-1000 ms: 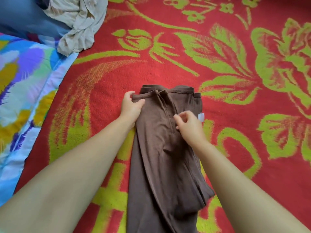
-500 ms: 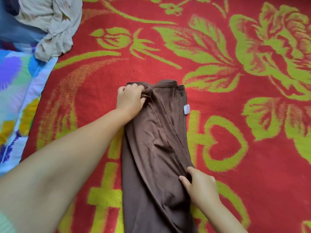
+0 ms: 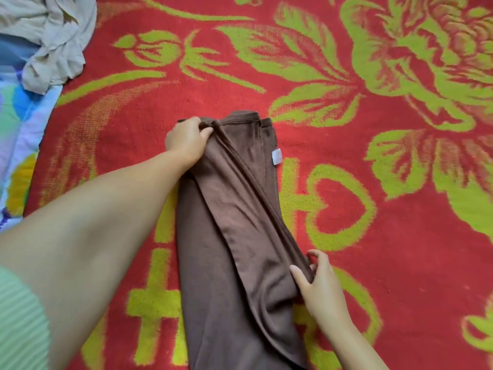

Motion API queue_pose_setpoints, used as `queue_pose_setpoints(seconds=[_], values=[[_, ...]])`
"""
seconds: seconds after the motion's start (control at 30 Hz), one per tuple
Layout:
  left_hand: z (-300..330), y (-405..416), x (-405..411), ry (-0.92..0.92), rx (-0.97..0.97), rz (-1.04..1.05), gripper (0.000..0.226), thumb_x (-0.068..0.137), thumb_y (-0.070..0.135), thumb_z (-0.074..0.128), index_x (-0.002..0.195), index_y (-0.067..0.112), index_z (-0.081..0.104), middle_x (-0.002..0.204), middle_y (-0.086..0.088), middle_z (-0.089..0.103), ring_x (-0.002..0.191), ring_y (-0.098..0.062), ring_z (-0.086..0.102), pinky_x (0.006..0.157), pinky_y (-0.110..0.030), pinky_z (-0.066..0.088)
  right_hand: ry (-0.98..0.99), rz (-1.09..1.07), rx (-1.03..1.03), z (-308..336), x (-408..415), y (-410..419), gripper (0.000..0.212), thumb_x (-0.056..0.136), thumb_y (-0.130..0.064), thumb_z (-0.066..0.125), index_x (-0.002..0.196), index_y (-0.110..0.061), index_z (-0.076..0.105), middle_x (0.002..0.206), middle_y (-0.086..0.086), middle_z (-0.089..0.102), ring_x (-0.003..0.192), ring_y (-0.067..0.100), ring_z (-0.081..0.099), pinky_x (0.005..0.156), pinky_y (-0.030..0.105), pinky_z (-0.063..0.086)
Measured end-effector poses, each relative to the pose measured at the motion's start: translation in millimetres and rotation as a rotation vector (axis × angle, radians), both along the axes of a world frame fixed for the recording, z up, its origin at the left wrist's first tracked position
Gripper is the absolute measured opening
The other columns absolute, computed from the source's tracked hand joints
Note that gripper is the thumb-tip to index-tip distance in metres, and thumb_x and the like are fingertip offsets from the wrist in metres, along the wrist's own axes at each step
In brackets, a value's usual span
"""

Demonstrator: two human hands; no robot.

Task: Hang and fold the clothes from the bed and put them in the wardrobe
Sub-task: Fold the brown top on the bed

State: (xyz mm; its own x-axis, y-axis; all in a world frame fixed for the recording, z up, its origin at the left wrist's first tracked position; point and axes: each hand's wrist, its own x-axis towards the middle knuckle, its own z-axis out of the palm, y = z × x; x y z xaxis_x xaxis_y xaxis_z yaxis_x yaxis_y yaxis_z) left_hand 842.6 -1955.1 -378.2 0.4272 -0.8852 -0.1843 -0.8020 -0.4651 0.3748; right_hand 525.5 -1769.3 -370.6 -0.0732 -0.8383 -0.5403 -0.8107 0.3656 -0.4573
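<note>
A brown garment [image 3: 234, 236] lies folded lengthwise on the red and green bed cover [image 3: 373, 236], its waistband end farthest from me and a small white tag [image 3: 276, 157] on its right edge. My left hand [image 3: 185, 138] grips the top left corner at the waistband. My right hand [image 3: 317, 284] pinches the garment's right edge lower down, thumb on top of the cloth. The bottom of the garment runs out of view.
A crumpled beige garment [image 3: 53, 41] lies at the top left, partly on a blue, multicoloured quilt [image 3: 18, 145] along the left edge. A green ribbed sleeve [image 3: 18, 324] shows at the bottom left.
My right hand slid from the waistband down the garment's right edge and now pinches it low down. My left hand stayed gripping the top left corner. The view shifted slightly.
</note>
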Motion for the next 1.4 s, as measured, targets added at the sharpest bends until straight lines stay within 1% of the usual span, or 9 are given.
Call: queue_pose_setpoints(seconds=[0.23,0.37,0.57,0.77,0.93,1.13,1.2,1.3,1.4], values=[[19.2,-2.3,-11.1,-0.235,-0.094,-0.245,0.057,0.100,0.040,0.036,0.150,0.016,0.023,0.155,-0.009,0.026,0.144,-0.025,0.019,0.115,-0.055,-0.002,0.219,0.466,-0.543,5.4,32.0,17.5,0.061,0.085,-0.038,0.043,0.142,-0.019,0.035,0.148,0.010,0.036,0.140,0.030,0.027,0.110,0.058,0.020],[-5.0,75.8,-63.1,-0.295,-0.077,-0.650,0.063,0.094,0.050,0.025,0.150,0.020,0.029,0.158,-0.003,0.022,0.146,-0.021,0.019,0.112,-0.062,0.004,0.268,0.758,-0.416,-18.9,39.1,13.3,0.060,0.089,-0.045,0.037,0.146,-0.026,0.033,0.155,0.005,0.030,0.144,0.029,0.019,0.103,0.070,0.023],[-40.1,111.4,-61.2,-0.257,0.252,-0.538,0.066,0.097,0.056,0.022,0.153,0.029,-0.003,0.161,0.003,-0.010,0.148,-0.019,-0.012,0.110,-0.063,-0.007,0.373,0.894,-0.309,-39.2,15.9,-9.8,0.061,0.091,-0.055,0.030,0.147,-0.029,0.028,0.155,0.003,0.031,0.141,0.030,0.019,0.097,0.070,0.028],[-18.4,227.6,-72.7,-0.182,-0.091,-1.001,0.066,0.088,0.047,0.041,0.147,0.017,0.034,0.156,-0.008,0.028,0.145,-0.021,0.023,0.113,-0.061,0.015,0.226,1.219,-0.460,-4.9,-18.9,50.0,0.078,0.073,-0.034,0.047,0.148,-0.023,0.031,0.157,0.007,0.025,0.145,0.030,0.016,0.103,0.070,0.023],[-19.4,389.3,-88.8,-0.156,0.100,-1.328,0.084,0.082,0.067,0.043,0.144,0.012,0.036,0.152,-0.010,0.034,0.144,-0.021,0.025,0.112,-0.056,0.010,0.266,1.602,-0.202,4.7,-64.3,140.6,0.103,0.052,-0.045,0.067,0.147,-0.025,0.035,0.153,0.011,0.032,0.142,0.029,0.028,0.099,0.066,0.020],[-13.9,431.2,-109.6,-0.211,0.371,-1.222,0.100,0.073,0.045,0.066,0.150,0.005,0.017,0.158,-0.016,0.012,0.146,-0.029,0.006,0.114,-0.060,0.005,0.264,1.477,-0.098,-6.2,-55.8,152.1,0.105,0.047,-0.051,0.087,0.140,-0.030,0.042,0.145,0.008,0.045,0.131,0.027,0.048,0.099,0.064,0.026],[-8.6,430.4,-112.4,-0.162,0.340,-1.176,0.090,0.062,0.024,0.076,0.142,0.004,0.041,0.150,-0.015,0.037,0.141,-0.025,0.031,0.112,-0.052,0.021,0.211,1.441,-0.077,-6.2,-50.9,158.4,0.096,0.052,-0.042,0.088,0.138,-0.031,0.045,0.143,0.007,0.049,0.129,0.026,0.051,0.102,0.061,0.022],[4.3,421.5,-115.1,0.099,0.310,-0.988,0.067,0.058,0.012,0.076,0.123,0.011,0.063,0.133,-0.009,0.058,0.124,-0.020,0.055,0.109,-0.041,0.033,0.210,1.333,-0.171,-2.3,-46.4,161.0,0.076,0.055,-0.023,0.089,0.125,-0.027,0.061,0.132,0.003,0.060,0.120,0.021,0.059,0.112,0.055,0.008],[32.1,404.1,-115.2,0.430,0.446,-0.597,0.041,0.083,0.010,0.053,0.123,0.019,0.059,0.120,-0.003,0.064,0.115,-0.023,0.055,0.103,-0.027,0.034,0.181,1.282,-0.252,-2.2,-43.8,160.5,0.083,0.053,-0.038,0.087,0.129,-0.023,0.057,0.128,0.001,0.062,0.120,0.020,0.058,0.110,0.057,0.018]])
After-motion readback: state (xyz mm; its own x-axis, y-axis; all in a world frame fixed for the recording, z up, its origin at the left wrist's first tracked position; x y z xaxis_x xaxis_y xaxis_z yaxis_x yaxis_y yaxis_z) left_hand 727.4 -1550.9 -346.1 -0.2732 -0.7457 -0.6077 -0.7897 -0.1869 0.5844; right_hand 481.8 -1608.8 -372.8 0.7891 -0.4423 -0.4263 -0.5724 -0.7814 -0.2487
